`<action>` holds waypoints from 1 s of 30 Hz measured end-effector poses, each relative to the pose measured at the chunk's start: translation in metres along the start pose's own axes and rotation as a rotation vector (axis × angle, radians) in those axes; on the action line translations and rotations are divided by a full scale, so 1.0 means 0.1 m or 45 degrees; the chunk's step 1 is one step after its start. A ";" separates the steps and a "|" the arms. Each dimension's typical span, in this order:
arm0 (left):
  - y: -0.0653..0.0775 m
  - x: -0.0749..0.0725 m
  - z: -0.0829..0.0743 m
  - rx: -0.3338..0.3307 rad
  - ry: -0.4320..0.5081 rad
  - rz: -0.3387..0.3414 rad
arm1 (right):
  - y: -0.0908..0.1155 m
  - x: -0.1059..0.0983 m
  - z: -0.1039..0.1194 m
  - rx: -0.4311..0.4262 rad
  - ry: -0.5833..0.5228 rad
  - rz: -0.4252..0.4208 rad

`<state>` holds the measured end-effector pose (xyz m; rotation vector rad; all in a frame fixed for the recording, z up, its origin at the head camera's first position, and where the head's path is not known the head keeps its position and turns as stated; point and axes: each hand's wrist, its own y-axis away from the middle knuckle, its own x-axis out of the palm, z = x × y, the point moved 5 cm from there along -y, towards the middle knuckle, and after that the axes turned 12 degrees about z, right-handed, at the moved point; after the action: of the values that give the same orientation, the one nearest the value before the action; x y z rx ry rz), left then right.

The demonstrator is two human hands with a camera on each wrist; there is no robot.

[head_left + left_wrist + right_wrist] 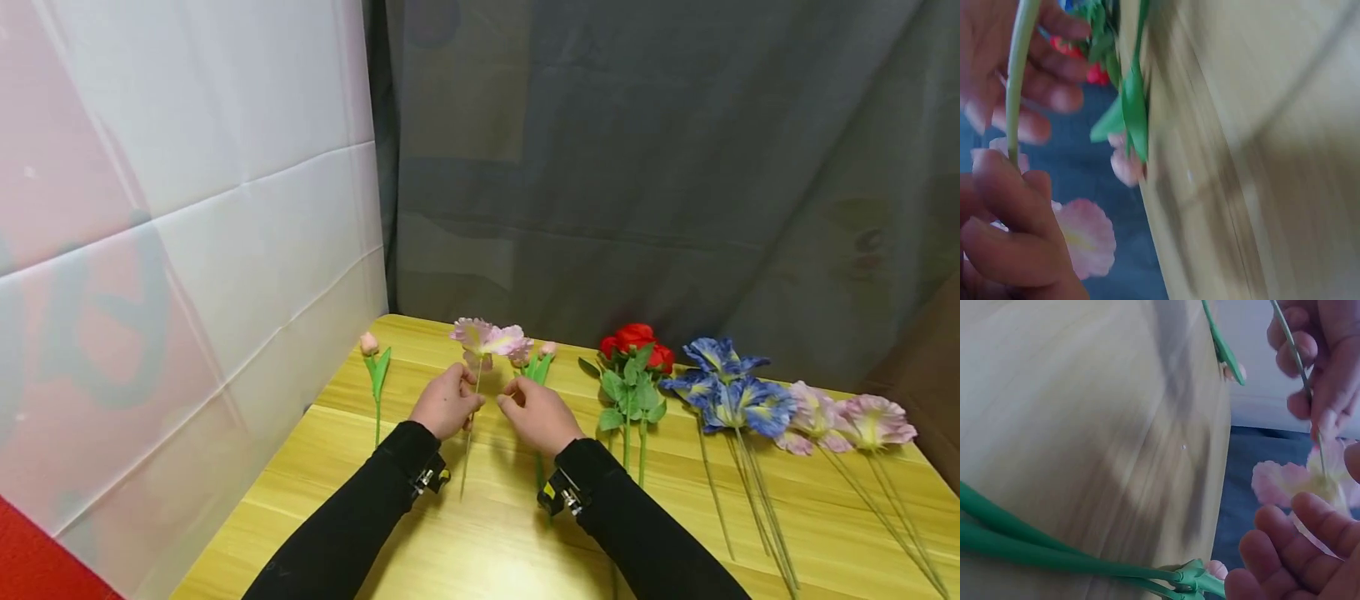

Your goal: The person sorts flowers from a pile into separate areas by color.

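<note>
My left hand [447, 402] pinches the thin stem of a pink artificial iris [491, 340] between thumb and fingers. The bloom is up, with yellow at its centre, and the bare lower stem slants down over the table. Just to the right is my right hand [542, 414], its fingers loosely bent and holding nothing. In the right wrist view the right fingers [1279, 550] are close to the pink petals [1279, 482]. Behind the right hand lie pink tulips [542, 367] with green leaves, their stems partly hidden by that hand and wrist.
A single pink tulip [378, 371] lies at the left of the wooden table [480, 558]. Rightward lie red roses [637, 337], blue irises [738, 404] and more pink irises [873, 421]. A white curtain [285, 208] borders the left, a grey one [637, 183] the back.
</note>
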<state>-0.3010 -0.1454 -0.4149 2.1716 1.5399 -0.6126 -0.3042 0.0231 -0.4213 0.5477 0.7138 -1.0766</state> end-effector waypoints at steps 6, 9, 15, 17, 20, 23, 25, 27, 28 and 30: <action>-0.06 0.19 -0.17 0.075 0.079 0.073 | 0.06 -0.05 0.00 -0.001 -0.095 -0.019; -0.08 0.25 -0.21 0.099 0.072 0.091 | 0.08 -0.07 -0.01 -0.010 -0.110 -0.027; -0.10 0.36 -0.27 0.107 0.075 0.106 | 0.12 -0.11 -0.03 -0.023 -0.115 -0.032; -0.11 0.39 -0.29 0.113 0.091 0.115 | 0.13 -0.13 -0.04 -0.022 -0.113 -0.041; -0.12 0.44 -0.32 0.124 0.120 0.132 | 0.14 -0.15 -0.07 -0.015 -0.106 -0.057; -0.14 0.49 -0.35 0.128 0.137 0.166 | 0.16 -0.18 -0.11 0.000 -0.100 -0.076; -0.15 0.52 -0.38 0.133 0.139 0.189 | 0.16 -0.20 -0.13 0.006 -0.090 -0.084; -0.16 0.54 -0.40 0.125 0.120 0.207 | 0.17 -0.23 -0.15 0.017 -0.078 -0.090; -0.16 0.55 -0.41 0.128 0.102 0.212 | 0.17 -0.24 -0.16 0.020 -0.071 -0.092; -0.17 0.56 -0.44 0.138 0.052 0.217 | 0.19 -0.27 -0.18 0.025 -0.063 -0.098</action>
<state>-0.2953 -0.0725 -0.4119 2.3798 1.3513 -0.6116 -0.2996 0.0593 -0.4115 0.5123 0.6861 -1.1662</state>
